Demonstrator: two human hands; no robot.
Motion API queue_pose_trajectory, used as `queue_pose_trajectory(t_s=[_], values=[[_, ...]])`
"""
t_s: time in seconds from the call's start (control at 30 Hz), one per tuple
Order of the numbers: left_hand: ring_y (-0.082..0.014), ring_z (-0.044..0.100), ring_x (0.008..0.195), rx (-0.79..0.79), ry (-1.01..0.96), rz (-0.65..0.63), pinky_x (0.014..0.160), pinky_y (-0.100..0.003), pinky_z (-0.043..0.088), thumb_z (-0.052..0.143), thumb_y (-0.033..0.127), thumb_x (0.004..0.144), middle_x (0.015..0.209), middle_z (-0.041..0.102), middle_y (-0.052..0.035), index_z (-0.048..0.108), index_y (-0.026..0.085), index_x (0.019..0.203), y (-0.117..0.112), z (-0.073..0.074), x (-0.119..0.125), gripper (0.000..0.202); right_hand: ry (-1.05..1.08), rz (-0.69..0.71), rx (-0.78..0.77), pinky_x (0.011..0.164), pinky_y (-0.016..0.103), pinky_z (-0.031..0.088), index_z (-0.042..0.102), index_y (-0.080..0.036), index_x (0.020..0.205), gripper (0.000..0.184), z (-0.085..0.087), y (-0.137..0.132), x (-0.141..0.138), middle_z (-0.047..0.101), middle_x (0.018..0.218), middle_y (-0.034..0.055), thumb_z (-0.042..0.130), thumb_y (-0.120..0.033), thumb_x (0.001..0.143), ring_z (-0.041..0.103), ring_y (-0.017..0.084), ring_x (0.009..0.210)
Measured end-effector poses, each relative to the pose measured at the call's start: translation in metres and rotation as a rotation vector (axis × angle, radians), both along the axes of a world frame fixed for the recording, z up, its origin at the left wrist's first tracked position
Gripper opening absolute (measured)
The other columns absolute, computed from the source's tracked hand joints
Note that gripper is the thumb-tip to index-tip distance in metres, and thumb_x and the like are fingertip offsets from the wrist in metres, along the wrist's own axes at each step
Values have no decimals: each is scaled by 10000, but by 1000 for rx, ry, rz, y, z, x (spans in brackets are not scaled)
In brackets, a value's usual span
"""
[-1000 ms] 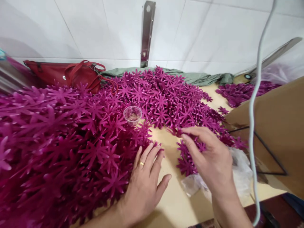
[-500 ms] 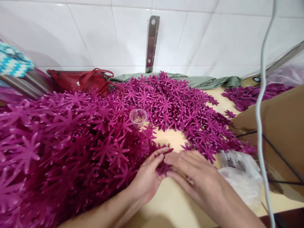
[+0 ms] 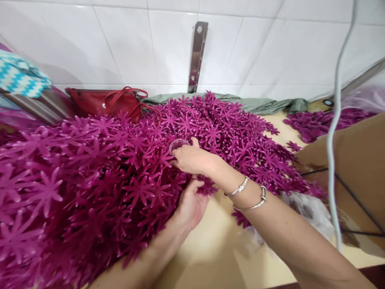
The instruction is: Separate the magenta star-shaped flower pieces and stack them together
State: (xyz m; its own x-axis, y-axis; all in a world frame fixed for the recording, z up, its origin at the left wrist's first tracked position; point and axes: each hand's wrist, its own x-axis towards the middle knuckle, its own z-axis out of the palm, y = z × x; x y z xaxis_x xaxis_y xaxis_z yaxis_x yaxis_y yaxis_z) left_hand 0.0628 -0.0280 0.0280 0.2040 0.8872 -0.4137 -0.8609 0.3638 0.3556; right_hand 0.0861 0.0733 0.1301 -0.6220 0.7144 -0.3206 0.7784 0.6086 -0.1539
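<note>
My left hand (image 3: 192, 206) is closed around a purple flower-shaped piece (image 3: 208, 188) with narrow rounded petals, low over the table at the inner edge of the heap. Above and just beyond it, my right hand (image 3: 194, 159), with two silver bangles on its wrist, reaches over to a small clear plastic cup (image 3: 179, 143). Its thumb and forefinger are drawn together at the cup's near side, while another finger sticks up. What those fingertips pinch, if anything, is hidden. Similar purple flower pieces (image 3: 138, 190) surround the cup in a large pile.
A red handbag (image 3: 96, 100) and a green cloth (image 3: 255, 105) lie along the tiled wall. At right are a crumpled plastic bag (image 3: 313, 212), a cardboard box (image 3: 357, 160) and a hanging white cable (image 3: 332, 132). More purple pieces (image 3: 315, 122) lie behind the box.
My right hand has left the piece held with my left hand and moved up and left to the clear cup. My left hand keeps hold near the same place. The view shifts slightly.
</note>
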Motion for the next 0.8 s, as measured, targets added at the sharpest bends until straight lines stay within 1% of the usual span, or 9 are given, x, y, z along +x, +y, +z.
queue_pose_trajectory(t_s=[0.1, 0.17, 0.3, 0.43, 0.5, 0.57, 0.67, 0.73, 0.8], values=[[-134, 652, 817, -7, 16, 61, 791, -265, 537, 672, 46, 755, 868, 740, -13, 699, 149, 818, 12, -1, -8, 123, -13, 34, 0, 1100, 669, 304, 759, -127, 1023, 267, -5, 6, -3, 776, 1134, 179, 493, -137, 1008, 704, 340, 1110], [-126, 657, 803, -8, 12, 56, 811, -273, 544, 699, 23, 739, 843, 737, -3, 674, 152, 772, 15, 0, -9, 135, -7, 29, 20, 1084, 648, 330, 752, -110, 1066, 288, -8, 8, -3, 777, 1120, 193, 471, -159, 1027, 710, 336, 1089], [-140, 696, 835, 15, 11, 5, 876, -325, 568, 788, 43, 740, 898, 765, -11, 696, 154, 850, 12, -1, -8, 181, 36, 37, 67, 1033, 520, 402, 725, -107, 1127, 324, -7, 9, 1, 767, 1133, 184, 446, -259, 1062, 705, 308, 1092], [-154, 726, 847, 48, 30, -53, 964, -428, 582, 878, 178, 758, 934, 782, -7, 716, 165, 964, 8, -4, -9, 263, 65, 106, 87, 907, 399, 454, 726, -101, 1114, 349, -2, 13, 7, 760, 1136, 184, 488, -349, 1056, 704, 296, 1079], [-132, 718, 806, 71, 56, -68, 989, -454, 580, 914, 226, 732, 925, 779, 14, 714, 184, 969, 8, -5, -10, 313, 55, 155, 91, 897, 393, 452, 730, -103, 1106, 382, -1, 15, 8, 766, 1110, 180, 475, -386, 1067, 712, 292, 1059], [-114, 708, 802, 112, 87, -58, 994, -441, 582, 936, 253, 704, 924, 771, 34, 716, 200, 947, 7, -7, -9, 332, 42, 182, 113, 936, 403, 440, 732, -107, 1096, 396, -2, 18, 6, 766, 1116, 176, 450, -385, 1083, 714, 284, 1073], [-136, 706, 899, 231, 179, -25, 984, -392, 578, 921, 316, 721, 950, 761, 31, 733, 213, 910, 6, -10, -9, 286, 30, 195, 180, 1039, 453, 391, 736, -102, 1061, 385, 1, 18, 4, 758, 1152, 172, 459, -367, 1091, 704, 285, 1123], [-150, 693, 941, 353, 342, 9, 978, -346, 558, 879, 348, 772, 954, 761, 12, 756, 214, 913, 6, -13, -10, 230, 28, 203, 214, 1088, 493, 357, 740, -106, 1035, 368, 10, 13, 8, 761, 1144, 156, 484, -365, 1086, 702, 291, 1125], [-155, 680, 938, 449, 547, 60, 951, -307, 541, 827, 355, 829, 966, 764, -15, 772, 203, 943, 7, -15, -12, 198, 52, 202, 252, 1101, 504, 357, 742, -125, 1006, 338, 27, 2, 22, 767, 1103, 128, 509, -361, 1077, 706, 280, 1088]])
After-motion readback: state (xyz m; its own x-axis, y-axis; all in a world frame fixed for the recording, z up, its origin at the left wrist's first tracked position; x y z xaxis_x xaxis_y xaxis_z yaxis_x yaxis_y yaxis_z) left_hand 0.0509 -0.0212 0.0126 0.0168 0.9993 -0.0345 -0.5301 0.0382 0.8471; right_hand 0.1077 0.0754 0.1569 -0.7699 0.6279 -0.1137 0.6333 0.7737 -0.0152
